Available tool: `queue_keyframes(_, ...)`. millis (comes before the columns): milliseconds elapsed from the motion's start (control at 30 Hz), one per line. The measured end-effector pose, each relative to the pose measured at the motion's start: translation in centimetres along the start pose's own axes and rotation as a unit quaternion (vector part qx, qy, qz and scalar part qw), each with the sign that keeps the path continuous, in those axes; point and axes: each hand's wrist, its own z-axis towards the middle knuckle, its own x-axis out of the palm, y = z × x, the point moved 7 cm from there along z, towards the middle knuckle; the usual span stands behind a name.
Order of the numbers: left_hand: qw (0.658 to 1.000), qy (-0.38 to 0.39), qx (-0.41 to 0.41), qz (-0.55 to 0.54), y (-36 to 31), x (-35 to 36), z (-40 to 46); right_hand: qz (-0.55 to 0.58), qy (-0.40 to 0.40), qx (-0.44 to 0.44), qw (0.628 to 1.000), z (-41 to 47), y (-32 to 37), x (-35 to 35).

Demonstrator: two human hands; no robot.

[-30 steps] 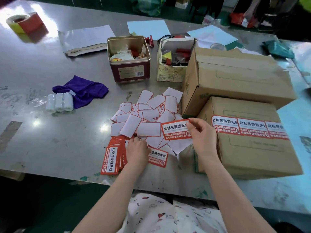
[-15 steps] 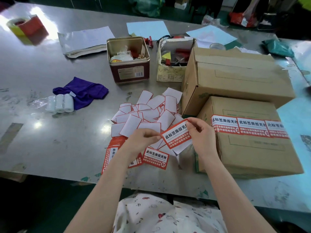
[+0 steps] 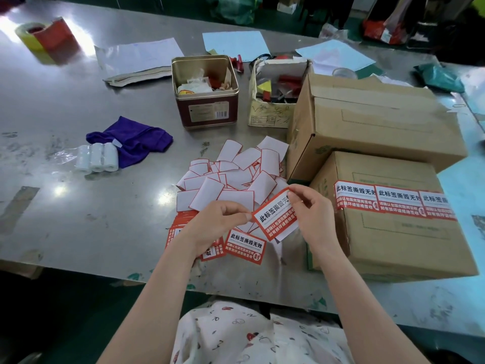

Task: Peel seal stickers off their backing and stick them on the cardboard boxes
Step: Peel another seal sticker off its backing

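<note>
Both hands at frame centre — the left hand (image 3: 217, 227) pinches the lower-left corner of a red seal sticker (image 3: 275, 218), the right hand (image 3: 312, 214) pinches its upper-right corner, fingers curled. It hangs tilted above the pile of white backings (image 3: 236, 177) on the tabletop (image 3: 78, 219). At right, the near cardboard box (image 3: 393, 232) carries 3 stickers (image 3: 393, 202).

Bare table (image 3: 65, 219) lies left; cardboard boxes (image 3: 393, 232) block the right.
</note>
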Motion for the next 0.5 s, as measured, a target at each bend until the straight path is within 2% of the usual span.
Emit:
queue_keyframes(167, 0.999, -0.034, 0.003, -0.026, 0.0, -0.7, 0.2, -0.021, 0.012, -0.06, 0.998, -0.4, 1.4, 0.8)
queue_keyframes(367, 0.996, -0.081, 0.04, 0.003, -0.6, -1.2, 0.2, -0.05, 0.157, -0.085, 0.983, -1.4, 2.6, 3.6)
queue_keyframes(500, 0.996, -0.081, 0.042, 0.006, -0.7, -1.1, 0.1, -0.071, 0.168, -0.099, 0.978, -1.6, 2.9, 4.2)
